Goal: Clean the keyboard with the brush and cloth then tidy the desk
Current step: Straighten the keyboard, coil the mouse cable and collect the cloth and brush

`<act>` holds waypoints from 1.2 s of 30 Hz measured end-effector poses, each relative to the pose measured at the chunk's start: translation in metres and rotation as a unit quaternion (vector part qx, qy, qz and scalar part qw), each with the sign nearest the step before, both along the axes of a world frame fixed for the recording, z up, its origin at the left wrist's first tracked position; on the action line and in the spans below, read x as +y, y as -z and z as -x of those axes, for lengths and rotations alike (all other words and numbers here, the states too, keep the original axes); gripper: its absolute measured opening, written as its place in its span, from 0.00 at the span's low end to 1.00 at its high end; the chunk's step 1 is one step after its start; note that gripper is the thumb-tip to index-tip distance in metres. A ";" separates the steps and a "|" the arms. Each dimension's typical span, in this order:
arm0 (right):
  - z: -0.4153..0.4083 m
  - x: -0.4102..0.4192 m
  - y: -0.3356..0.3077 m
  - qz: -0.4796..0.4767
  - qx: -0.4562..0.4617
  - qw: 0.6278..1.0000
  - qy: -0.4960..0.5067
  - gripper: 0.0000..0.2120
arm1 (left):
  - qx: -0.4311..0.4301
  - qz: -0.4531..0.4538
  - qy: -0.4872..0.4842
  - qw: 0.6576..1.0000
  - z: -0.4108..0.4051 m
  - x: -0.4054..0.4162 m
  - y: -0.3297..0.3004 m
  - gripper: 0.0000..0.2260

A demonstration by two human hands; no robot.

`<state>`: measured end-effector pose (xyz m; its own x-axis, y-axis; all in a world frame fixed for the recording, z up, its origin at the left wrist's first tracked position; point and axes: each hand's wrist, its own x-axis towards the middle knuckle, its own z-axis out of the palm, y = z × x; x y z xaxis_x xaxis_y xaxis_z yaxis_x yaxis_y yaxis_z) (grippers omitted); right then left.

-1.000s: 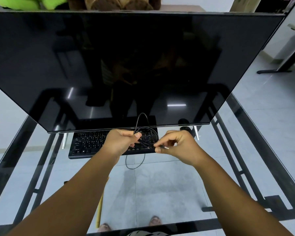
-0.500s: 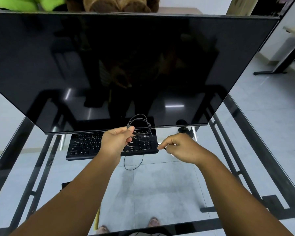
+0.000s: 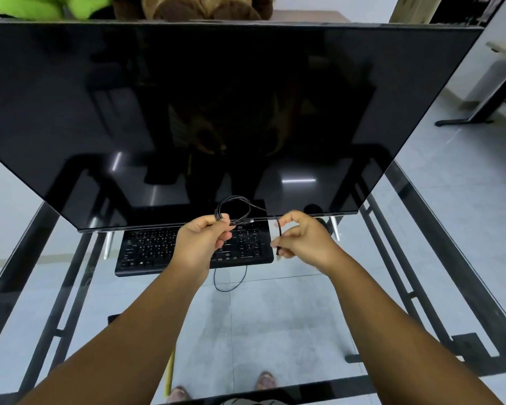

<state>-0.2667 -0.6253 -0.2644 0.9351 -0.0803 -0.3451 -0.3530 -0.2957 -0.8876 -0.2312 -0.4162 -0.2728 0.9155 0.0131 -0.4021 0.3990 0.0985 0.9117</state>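
A black keyboard [image 3: 146, 249] lies on the glass desk [image 3: 275, 311] under the lower edge of a big dark monitor [image 3: 216, 112]. My left hand [image 3: 200, 244] is closed on a coil of thin black cable [image 3: 234, 207] above the keyboard's right half. My right hand [image 3: 301, 241] pinches the same cable a little further along, to the right of the keyboard. A loop of the cable hangs down over the keyboard's front edge. No brush or cloth is in view.
The monitor stands on two thin metal legs [image 3: 108, 244] beside the keyboard. Green and brown plush toys [image 3: 187, 7] show above its top edge. Another table's black leg [image 3: 485, 106] stands on the tiled floor at the far right. My feet show through the glass.
My hands have drawn apart: the right one has pulled a length of cable out to the right while the left keeps hold of the coil, which has risen slightly.
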 end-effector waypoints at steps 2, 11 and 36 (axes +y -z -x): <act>-0.008 0.004 0.001 -0.075 0.000 0.996 0.049 0.08 | -0.002 0.014 0.028 1.000 0.002 -0.004 0.001 0.06; -0.024 0.012 0.009 -0.065 -0.059 0.991 0.104 0.07 | -0.026 0.013 0.074 0.997 0.011 -0.010 -0.001 0.02; -0.027 0.009 0.003 -0.154 -0.079 0.981 0.088 0.02 | 0.082 0.068 0.017 0.994 0.010 -0.034 -0.001 0.06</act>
<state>-0.2397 -0.6167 -0.2674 0.9600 -0.1597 -0.2298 -0.2248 0.0488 -0.9732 -0.2416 -0.4505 -0.2715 0.8367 -0.0815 -0.5416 0.5461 0.2007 0.8133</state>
